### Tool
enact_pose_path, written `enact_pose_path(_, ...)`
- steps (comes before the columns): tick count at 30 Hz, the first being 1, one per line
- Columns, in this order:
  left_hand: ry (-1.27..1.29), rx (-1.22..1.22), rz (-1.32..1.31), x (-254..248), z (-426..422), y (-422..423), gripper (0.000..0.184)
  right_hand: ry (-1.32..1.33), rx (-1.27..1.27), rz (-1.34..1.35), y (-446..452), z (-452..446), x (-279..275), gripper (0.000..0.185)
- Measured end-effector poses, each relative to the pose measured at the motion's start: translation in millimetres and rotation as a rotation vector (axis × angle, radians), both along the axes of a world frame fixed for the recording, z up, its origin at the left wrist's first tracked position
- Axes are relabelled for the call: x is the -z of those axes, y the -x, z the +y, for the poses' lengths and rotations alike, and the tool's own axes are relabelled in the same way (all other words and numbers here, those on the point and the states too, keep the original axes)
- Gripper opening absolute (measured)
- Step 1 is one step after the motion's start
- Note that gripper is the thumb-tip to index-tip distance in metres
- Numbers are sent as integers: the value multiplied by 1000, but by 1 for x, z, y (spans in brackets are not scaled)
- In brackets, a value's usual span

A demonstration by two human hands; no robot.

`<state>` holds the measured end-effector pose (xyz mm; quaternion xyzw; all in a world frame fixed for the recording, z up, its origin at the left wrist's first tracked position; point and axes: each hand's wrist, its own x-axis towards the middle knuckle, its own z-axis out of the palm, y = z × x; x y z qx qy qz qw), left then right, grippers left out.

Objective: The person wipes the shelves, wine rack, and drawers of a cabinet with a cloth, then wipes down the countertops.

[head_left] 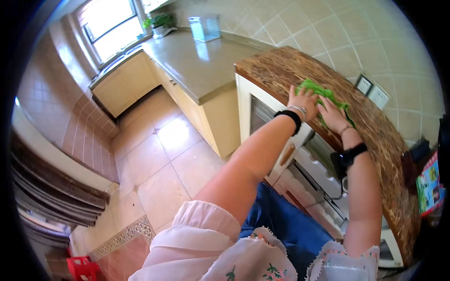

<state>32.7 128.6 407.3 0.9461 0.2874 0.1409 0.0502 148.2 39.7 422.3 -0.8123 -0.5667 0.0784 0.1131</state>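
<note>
A bright green cloth point(310, 84) lies bunched on the brown marbled countertop point(300, 63). My left hand point(302, 102) presses on its left side near the counter's front edge, fingers curled over the fabric. Beside it, my right hand point(332, 115) grips the cloth's right side, with part of the fabric showing past the fingers. Both arms reach forward; a black band and bracelet circle the left wrist, and a dark watch sits on the right.
Below the counter stands a white cabinet point(244, 93) with glass panels. A lower grey counter point(192, 65) extends left, carrying a clear box point(204, 29) and a potted plant point(163, 22). Wall sockets point(370, 91) sit behind. A colourful packet point(429, 185) is at right.
</note>
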Motion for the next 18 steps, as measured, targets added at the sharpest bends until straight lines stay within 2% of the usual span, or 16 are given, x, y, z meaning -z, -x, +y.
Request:
enact_pose_path(4,32,75,55,-2,15,-5,53,67,-18,19,-4,0,-7,60)
enact_pose_path(8,114,150,126,-9,22,-5,55,184,-146,61,-20,-5,-15,68)
enact_pose_path(10,131,149,102,-3,30,-9,56,222,-315,91,-37,-8,-16,72)
enact_pose_path(13,8,219,47,6,32,-7,56,256,-405,77,-41,-15,-17,77)
enact_pose_path(18,-34,256,27,5,31,0,57,306,-473,93,-43,-17,-23,82)
